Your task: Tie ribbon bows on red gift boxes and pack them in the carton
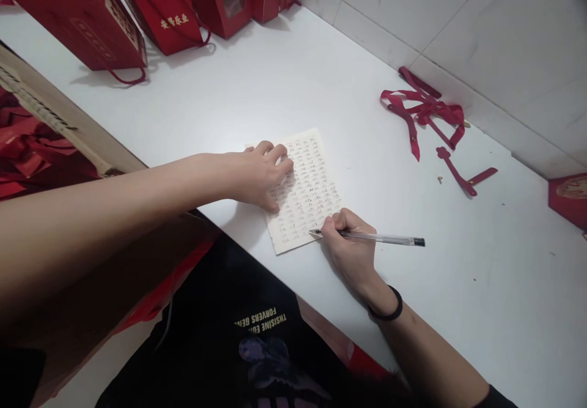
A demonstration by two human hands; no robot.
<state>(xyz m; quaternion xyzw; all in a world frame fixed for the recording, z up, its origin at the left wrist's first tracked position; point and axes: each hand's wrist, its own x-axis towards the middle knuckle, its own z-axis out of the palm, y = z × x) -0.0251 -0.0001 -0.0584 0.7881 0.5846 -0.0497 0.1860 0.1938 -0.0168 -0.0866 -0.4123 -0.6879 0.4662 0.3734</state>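
Observation:
A small sheet of paper (305, 181), covered in rows of handwritten marks, lies tilted near the front edge of the white table (257, 90). My left hand (261, 175) rests on its left side with the fingers spread and slightly bent, holding nothing. In my right hand (351, 243) is a clear pen (389, 238) with a black end, pinched between thumb and fingers. The pen's tip touches or hovers just over the lowest rows of writing; which of the two I cannot tell. A dark band circles my right wrist.
Red gift boxes (167, 19) with cord handles stand at the back left. Dark red ribbons (428, 111) and a flower-ended strap (458, 172) lie to the right by the tiled wall (394, 10). A cardboard box (59, 108) of red items is at left. Another red box (568, 197) sits far right.

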